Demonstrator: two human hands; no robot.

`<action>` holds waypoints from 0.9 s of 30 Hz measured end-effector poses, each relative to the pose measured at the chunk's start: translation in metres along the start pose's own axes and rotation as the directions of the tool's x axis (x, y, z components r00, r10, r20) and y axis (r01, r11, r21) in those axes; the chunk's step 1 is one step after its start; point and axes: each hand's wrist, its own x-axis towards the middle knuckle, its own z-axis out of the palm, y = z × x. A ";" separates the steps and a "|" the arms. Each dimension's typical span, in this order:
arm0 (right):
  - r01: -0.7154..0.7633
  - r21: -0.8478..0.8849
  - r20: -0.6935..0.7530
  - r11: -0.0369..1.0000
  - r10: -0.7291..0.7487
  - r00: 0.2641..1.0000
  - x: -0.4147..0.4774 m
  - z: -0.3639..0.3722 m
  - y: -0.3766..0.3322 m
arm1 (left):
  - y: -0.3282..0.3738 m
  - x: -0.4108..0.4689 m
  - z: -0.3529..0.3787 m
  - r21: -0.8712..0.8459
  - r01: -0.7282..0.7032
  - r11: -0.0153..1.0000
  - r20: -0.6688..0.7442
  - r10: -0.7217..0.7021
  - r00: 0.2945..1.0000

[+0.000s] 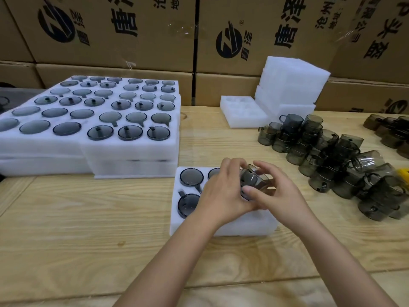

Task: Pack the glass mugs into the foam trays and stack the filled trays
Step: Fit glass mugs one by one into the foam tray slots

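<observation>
Gripping a mug (254, 181) with curled fingers of the left hand (221, 193) and right hand (280, 192). Tipped sideways, mouth facing left, just over the tray (232, 228), right half. Probably empty right underneath, though hidden.

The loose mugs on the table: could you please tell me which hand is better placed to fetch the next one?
Probably the right hand: the loose mugs lie to its side of the foam tray. The left hand would have to cross the held mug.
</observation>
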 end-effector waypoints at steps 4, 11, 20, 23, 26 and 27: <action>-0.005 -0.052 0.115 0.999 0.011 0.993 -0.002 -0.020 0.010 | -0.010 -0.003 -0.006 -0.175 0.000 0.985 0.159 0.029 0.987; 0.183 -0.328 0.318 0.927 -0.074 0.945 -0.006 -0.026 0.010 | -0.018 -0.004 -0.010 -0.196 0.043 0.980 0.211 -0.001 0.977; 0.278 -0.379 0.431 0.883 -0.097 0.897 0.000 -0.027 0.005 | 0.004 0.002 -0.006 0.037 -0.117 0.992 -0.058 0.120 0.991; 0.249 -0.226 0.314 0.942 -0.172 0.934 0.007 -0.019 -0.006 | 0.020 0.009 -0.006 0.012 -0.266 0.964 -0.010 0.266 0.964; 0.322 -0.612 0.436 0.722 -0.031 0.899 0.014 -0.001 -0.001 | 0.028 0.021 0.002 0.075 -0.330 0.941 0.241 0.304 0.922; 0.344 -0.738 0.473 0.581 0.082 0.877 0.015 0.004 0.005 | 0.026 0.023 0.007 0.115 -0.326 0.938 0.318 0.277 0.907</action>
